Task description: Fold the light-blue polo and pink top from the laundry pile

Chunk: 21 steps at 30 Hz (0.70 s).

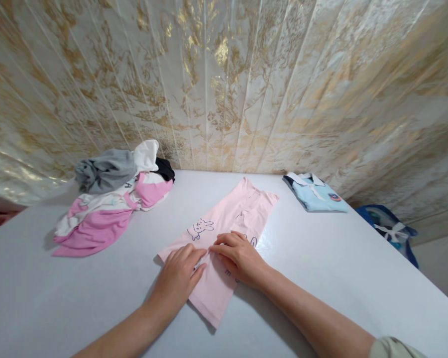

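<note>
A pair of light pink pants [227, 209] lies on the white table in front of me, with the narrower end pointing away and its leg ends toward me. Dark line prints show on it: a rabbit on the left and letters partly hidden by my fingers. My left hand [182, 266] presses on the nearer part, its fingers and thumb bent onto the fabric. Close beside it, my right hand [241, 256] has its fingertips pinched together on the cloth near the middle. The fabric under both hands is hidden.
At the left is a loose heap of clothes: a grey garment [106, 169], a pink and white garment [108, 223] and a black piece [165, 169]. A folded light blue collared shirt [315, 194] lies at the back right. Past the table's right edge sits a blue-trimmed clear bag [392, 228].
</note>
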Available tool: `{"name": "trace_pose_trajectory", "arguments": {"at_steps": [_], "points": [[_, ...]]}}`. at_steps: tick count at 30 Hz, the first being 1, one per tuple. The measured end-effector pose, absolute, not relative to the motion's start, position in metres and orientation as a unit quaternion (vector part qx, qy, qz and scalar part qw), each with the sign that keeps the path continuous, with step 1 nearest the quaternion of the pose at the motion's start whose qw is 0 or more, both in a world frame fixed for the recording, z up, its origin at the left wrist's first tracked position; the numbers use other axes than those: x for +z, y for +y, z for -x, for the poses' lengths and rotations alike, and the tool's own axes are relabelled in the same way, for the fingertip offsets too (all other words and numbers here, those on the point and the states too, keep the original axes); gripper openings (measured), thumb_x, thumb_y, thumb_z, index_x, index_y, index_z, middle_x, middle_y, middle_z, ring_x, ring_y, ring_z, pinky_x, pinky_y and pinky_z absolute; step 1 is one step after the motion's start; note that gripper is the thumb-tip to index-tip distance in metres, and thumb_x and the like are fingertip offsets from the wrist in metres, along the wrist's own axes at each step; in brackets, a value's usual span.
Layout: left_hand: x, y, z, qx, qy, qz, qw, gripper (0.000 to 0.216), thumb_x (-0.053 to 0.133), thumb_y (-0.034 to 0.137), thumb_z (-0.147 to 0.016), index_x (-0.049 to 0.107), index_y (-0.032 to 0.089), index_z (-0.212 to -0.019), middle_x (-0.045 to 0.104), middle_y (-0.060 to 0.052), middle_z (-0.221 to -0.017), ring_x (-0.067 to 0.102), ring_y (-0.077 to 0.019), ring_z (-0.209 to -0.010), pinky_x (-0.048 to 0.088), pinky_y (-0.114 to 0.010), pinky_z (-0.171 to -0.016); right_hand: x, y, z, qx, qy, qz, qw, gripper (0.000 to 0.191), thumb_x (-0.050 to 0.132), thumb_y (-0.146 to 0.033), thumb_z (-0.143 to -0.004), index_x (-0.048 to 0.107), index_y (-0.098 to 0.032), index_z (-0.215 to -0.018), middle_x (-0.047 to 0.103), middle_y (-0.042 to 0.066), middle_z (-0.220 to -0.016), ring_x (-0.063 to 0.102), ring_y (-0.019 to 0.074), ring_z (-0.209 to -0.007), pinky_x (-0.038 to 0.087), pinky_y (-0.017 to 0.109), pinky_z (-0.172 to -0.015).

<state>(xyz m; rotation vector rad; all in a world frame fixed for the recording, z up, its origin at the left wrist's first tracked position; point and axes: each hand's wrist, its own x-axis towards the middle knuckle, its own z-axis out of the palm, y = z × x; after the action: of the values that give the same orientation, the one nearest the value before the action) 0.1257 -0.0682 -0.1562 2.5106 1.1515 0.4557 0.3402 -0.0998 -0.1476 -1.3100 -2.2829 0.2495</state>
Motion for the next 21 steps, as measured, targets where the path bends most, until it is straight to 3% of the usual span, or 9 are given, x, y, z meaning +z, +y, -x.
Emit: {"name": "trace_pose_trajectory", "arguments": {"at_steps": [5, 12, 21], "points": [[-0.154, -0.068, -0.126, 0.142, 0.402, -0.888, 0.173, 0.024, 0.047, 0.024, -0.093, 0.061, 0.026, -0.113, 0.060, -0.004, -0.097, 0.057, -0.0226, -0.091, 0.043, -0.039, -0.083, -0.144, -0.103, -0.339, 0.088, -0.842, 0.482, 0.227, 0.037, 0.052, -0.013, -0.090, 0.059, -0.027, -0.123, 0.064, 0.004, -0.115, 0.059, 0.0156, -0.108, 0.029, 0.042, -0.109], [-0.150, -0.068, -0.127, 0.124, 0.402, -0.892, 0.163, 0.024, 0.044, 0.022, -0.094, 0.061, 0.025, -0.110, 0.061, -0.004, -0.095, 0.058, -0.0219, -0.087, 0.043, -0.038, -0.081, -0.145, -0.099, -0.344, 0.096, -0.824, 0.517, 0.212, 0.033, 0.044, -0.021, -0.095, 0.058, -0.028, -0.124, 0.063, 0.003, -0.126, 0.051, 0.0161, -0.123, 0.021, 0.043, -0.113], [-0.149, -0.069, -0.126, 0.127, 0.404, -0.891, 0.162, 0.023, 0.044, 0.025, -0.094, 0.062, 0.026, -0.109, 0.060, -0.003, -0.094, 0.057, -0.0217, -0.088, 0.043, -0.038, -0.081, -0.147, -0.087, -0.366, 0.058, -0.739, 0.657, 0.136, 0.048, 0.041, -0.038, -0.097, 0.042, -0.021, -0.143, 0.040, 0.006, -0.150, 0.026, 0.0237, -0.142, 0.010, 0.053, -0.116]]}}
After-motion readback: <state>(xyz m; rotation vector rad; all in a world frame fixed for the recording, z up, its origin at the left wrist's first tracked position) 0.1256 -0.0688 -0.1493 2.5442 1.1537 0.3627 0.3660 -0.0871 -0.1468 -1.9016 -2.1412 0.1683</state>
